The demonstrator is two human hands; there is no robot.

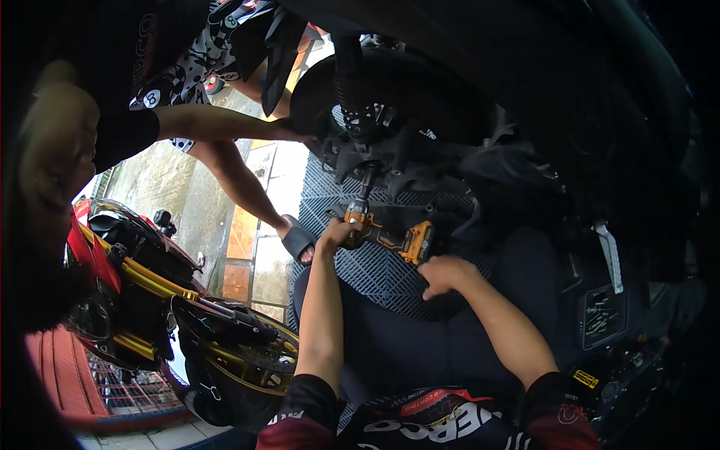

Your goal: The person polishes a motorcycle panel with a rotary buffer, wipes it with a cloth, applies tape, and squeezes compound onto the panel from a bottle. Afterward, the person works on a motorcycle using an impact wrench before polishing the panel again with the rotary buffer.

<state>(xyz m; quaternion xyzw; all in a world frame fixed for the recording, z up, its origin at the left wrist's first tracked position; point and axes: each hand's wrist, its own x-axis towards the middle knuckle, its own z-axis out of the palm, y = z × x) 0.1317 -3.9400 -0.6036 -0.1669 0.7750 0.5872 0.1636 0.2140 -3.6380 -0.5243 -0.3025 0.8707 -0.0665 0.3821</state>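
My left hand (339,233) is wrapped round the head of a yellow and black cordless power tool (358,218). The tool's socket end points up against the dark metal parts (367,161) below the wheel. Its yellow battery (417,241) sits at the right end of the handle. Just below and right of the battery is my right hand (444,274), off the tool, with its fingers partly curled and partly spread and nothing visible in it. A black tyre (442,97) and a shock absorber (351,82) stand above the metal parts.
A co-worker leans in at the left, one hand (294,131) by the tyre and a sandalled foot (299,240) on the grey floor mat (375,274). A red and gold motorcycle (172,289) stands lower left. At the right is a tray (604,315) of small metal parts.
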